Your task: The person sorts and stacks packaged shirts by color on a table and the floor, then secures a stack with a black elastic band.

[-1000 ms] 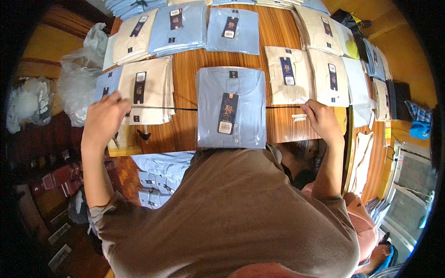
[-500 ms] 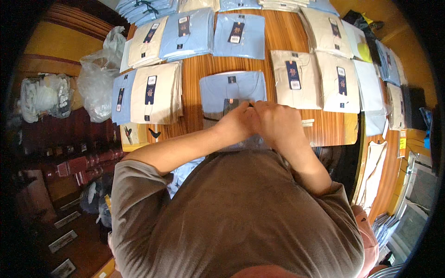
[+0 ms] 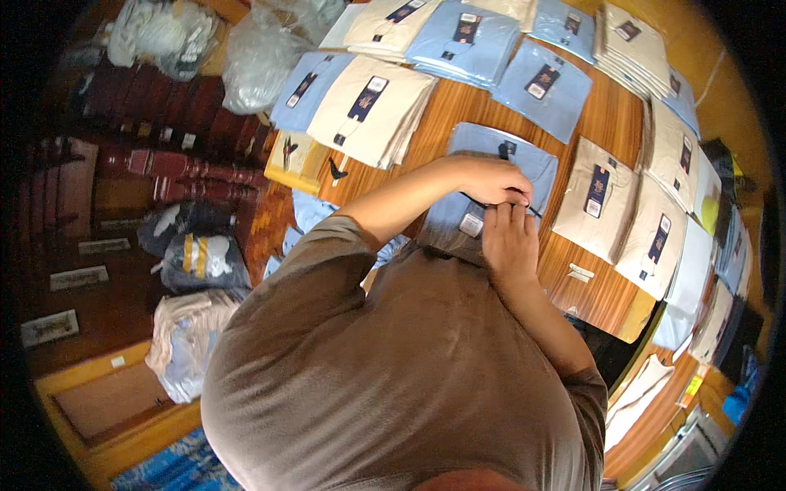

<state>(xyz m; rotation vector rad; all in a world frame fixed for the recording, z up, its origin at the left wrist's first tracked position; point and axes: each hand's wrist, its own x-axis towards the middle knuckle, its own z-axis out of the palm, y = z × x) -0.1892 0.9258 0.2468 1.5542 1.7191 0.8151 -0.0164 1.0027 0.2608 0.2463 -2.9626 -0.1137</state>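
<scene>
A folded blue shirt (image 3: pixel 538 169) lies flat in front of me at the near side of the table. Over it my left hand (image 3: pixel 490 180) reaches in from the left, its fingers bent and pinched together. My right hand (image 3: pixel 509 237) comes up from below, fingers closed, its tips meeting those of the left. A thin dark strip shows beside the fingertips; what they grip is mostly hidden. By the right hand, a white label (image 3: pixel 472 223) shows on the shaded near part of the blue shirt.
Stacks of folded cream shirts (image 3: pixel 372 106) and blue shirts (image 3: pixel 463 41), with dark tags, surround the wooden table (image 3: pixel 458 106). A small black hooked object (image 3: pixel 337 169) lies at the left edge. Clear plastic bags (image 3: pixel 262 65) hang beyond, and bagged clothes (image 3: pixel 201 262) lie lower left.
My view has turned, so the table now sits tilted and further right. My right hand has dropped below the left, uncovering a white label; the fingertips still meet.
</scene>
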